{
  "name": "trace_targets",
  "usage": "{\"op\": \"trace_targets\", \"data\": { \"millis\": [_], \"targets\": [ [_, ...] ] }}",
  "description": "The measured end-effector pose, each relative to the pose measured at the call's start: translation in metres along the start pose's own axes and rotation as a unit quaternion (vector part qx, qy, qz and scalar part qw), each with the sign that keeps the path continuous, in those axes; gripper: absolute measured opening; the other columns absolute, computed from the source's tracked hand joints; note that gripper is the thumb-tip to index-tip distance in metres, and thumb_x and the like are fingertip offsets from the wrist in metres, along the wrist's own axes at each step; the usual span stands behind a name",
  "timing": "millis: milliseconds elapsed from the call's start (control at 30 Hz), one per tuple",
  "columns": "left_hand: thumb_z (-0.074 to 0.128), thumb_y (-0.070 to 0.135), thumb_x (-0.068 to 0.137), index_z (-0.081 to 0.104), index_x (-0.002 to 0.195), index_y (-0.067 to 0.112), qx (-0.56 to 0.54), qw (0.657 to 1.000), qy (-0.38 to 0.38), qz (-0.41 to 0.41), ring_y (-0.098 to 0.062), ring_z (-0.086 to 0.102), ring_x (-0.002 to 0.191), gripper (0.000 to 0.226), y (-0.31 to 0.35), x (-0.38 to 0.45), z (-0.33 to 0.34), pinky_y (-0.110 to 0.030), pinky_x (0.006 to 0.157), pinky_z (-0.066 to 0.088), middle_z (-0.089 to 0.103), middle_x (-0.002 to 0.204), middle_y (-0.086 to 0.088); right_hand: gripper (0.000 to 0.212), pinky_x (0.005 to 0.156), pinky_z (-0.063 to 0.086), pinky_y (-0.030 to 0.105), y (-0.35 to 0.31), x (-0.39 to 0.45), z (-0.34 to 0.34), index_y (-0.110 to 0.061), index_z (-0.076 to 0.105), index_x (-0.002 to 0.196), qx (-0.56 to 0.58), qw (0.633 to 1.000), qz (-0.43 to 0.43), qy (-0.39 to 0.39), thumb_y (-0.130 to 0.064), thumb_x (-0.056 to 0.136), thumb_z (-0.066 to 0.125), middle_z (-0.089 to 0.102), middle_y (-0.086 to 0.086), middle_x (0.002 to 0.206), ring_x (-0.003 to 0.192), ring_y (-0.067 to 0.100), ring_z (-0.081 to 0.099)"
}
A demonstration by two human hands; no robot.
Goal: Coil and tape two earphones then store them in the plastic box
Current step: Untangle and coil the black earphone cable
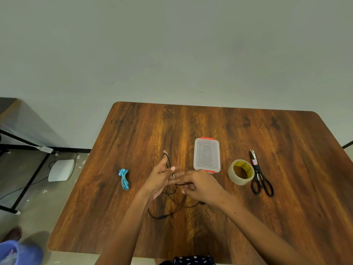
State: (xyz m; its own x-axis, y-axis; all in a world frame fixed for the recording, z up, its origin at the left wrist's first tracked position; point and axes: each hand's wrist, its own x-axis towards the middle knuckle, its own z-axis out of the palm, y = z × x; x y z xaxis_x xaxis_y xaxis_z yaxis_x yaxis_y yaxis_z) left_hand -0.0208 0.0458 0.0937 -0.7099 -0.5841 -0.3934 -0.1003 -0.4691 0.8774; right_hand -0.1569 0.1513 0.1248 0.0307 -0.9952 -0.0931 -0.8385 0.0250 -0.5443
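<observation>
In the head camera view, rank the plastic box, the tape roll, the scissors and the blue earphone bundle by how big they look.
Largest to smallest:
1. plastic box
2. scissors, longer than the box but slimmer, so this order is unsure
3. tape roll
4. blue earphone bundle
All lie at similar distance on the table.

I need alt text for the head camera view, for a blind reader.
Two hands, left and right, wind a black earphone cable above a wooden table; a blue earphone, lidded plastic box, tape roll and scissors lie around.
</observation>
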Motion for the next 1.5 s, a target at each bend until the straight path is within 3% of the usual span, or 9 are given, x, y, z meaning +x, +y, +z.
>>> {"op": "trace_targets", "data": {
  "millis": [133, 367, 533, 967, 1067, 1200, 1333, 1400, 1500],
  "targets": [
    [0.043, 0.003, 0.098, 0.002, 0.149, 0.037, 0.039, 0.997, -0.047, -0.054, -0.015, 0.063, 0.071, 0.073, -0.002, -0.001, 0.001, -0.032, 0.071, 0.058, 0.067, 0.105, 0.003, 0.028, 0.055, 0.031, 0.007, 0.001, 0.001, -0.008, -0.027, 0.073, 0.103, 0.002, 0.999, -0.043, 0.008, -0.01, 0.083, 0.063, 0.071, -0.012, 0.099, 0.073, 0.004, 0.057],
    [0.05, 0.01, 0.094, 0.005, 0.15, 0.03, -0.054, 0.965, -0.225, -0.123, -0.042, 0.05, 0.123, 0.075, -0.003, -0.01, -0.006, -0.048, 0.099, 0.047, 0.049, 0.137, -0.025, 0.014, 0.071, 0.055, 0.031, 0.024, 0.01, -0.022, -0.026, 0.076, 0.087, 0.086, 0.996, -0.017, 0.032, -0.015, 0.079, 0.072, 0.07, -0.014, 0.087, 0.081, 0.004, 0.064],
    [0.038, 0.005, 0.097, 0.027, 0.142, 0.029, -0.057, 0.934, -0.33, -0.122, -0.039, 0.047, 0.127, 0.053, -0.005, -0.018, -0.002, -0.037, 0.092, 0.053, 0.043, 0.141, -0.025, 0.011, 0.072, 0.051, 0.019, 0.033, 0.013, -0.03, -0.019, 0.077, 0.084, 0.14, 0.988, -0.025, 0.065, -0.012, 0.076, 0.076, 0.071, -0.008, 0.082, 0.079, 0.004, 0.064],
    [0.046, 0.007, 0.097, 0.013, 0.147, 0.021, -0.159, 0.888, -0.419, -0.104, -0.031, 0.053, 0.124, 0.062, 0.001, -0.023, -0.001, -0.029, 0.091, 0.053, 0.048, 0.135, -0.028, 0.014, 0.068, 0.049, 0.013, 0.048, 0.011, -0.016, -0.015, 0.076, 0.091, 0.301, 0.949, 0.047, 0.082, -0.006, 0.084, 0.067, 0.072, -0.011, 0.084, 0.079, 0.0, 0.066],
    [0.05, 0.009, 0.095, 0.013, 0.146, 0.022, -0.169, 0.901, -0.389, -0.086, -0.03, 0.054, 0.123, 0.064, 0.001, -0.019, -0.001, -0.029, 0.09, 0.054, 0.05, 0.135, -0.026, 0.014, 0.069, 0.052, 0.024, 0.041, 0.006, 0.0, -0.011, 0.074, 0.092, 0.421, 0.901, 0.087, 0.056, -0.005, 0.087, 0.063, 0.073, -0.002, 0.082, 0.077, 0.013, 0.066],
    [0.077, 0.016, 0.077, 0.015, 0.145, 0.026, -0.178, 0.947, -0.252, -0.089, -0.032, 0.058, 0.118, 0.092, -0.005, -0.013, 0.004, -0.032, 0.084, 0.056, 0.056, 0.129, -0.026, 0.024, 0.069, 0.052, 0.028, 0.025, -0.002, 0.026, -0.005, 0.071, 0.103, 0.512, 0.832, 0.208, 0.034, 0.0, 0.094, 0.05, 0.072, 0.016, 0.093, 0.08, 0.02, 0.066],
    [0.079, 0.015, 0.074, 0.003, 0.15, 0.026, -0.183, 0.969, -0.152, -0.063, -0.037, 0.055, 0.12, 0.107, -0.012, -0.006, 0.003, -0.037, 0.089, 0.054, 0.054, 0.129, -0.03, 0.019, 0.053, 0.045, 0.021, 0.015, -0.009, 0.042, -0.007, 0.072, 0.089, 0.479, 0.85, 0.216, 0.014, -0.003, 0.093, 0.054, 0.068, 0.0, 0.065, 0.047, 0.007, 0.05],
    [0.062, 0.007, 0.085, -0.004, 0.151, 0.025, -0.189, 0.975, -0.104, -0.048, -0.037, 0.057, 0.118, 0.094, -0.015, -0.003, 0.001, -0.038, 0.088, 0.055, 0.056, 0.126, -0.03, 0.016, 0.05, 0.045, 0.022, 0.014, -0.012, 0.046, -0.002, 0.072, 0.09, 0.458, 0.867, 0.195, 0.028, -0.012, 0.092, 0.059, 0.069, -0.003, 0.068, 0.046, 0.006, 0.046],
    [0.05, 0.004, 0.087, -0.008, 0.15, 0.024, -0.195, 0.979, -0.042, -0.043, -0.036, 0.06, 0.113, 0.088, -0.02, -0.001, 0.002, -0.037, 0.083, 0.056, 0.058, 0.123, -0.031, 0.025, 0.061, 0.043, 0.019, 0.015, -0.015, 0.043, -0.011, 0.07, 0.073, 0.317, 0.937, 0.141, 0.024, -0.024, 0.091, 0.061, 0.065, -0.008, 0.061, 0.052, 0.005, 0.054]
  ]
}}
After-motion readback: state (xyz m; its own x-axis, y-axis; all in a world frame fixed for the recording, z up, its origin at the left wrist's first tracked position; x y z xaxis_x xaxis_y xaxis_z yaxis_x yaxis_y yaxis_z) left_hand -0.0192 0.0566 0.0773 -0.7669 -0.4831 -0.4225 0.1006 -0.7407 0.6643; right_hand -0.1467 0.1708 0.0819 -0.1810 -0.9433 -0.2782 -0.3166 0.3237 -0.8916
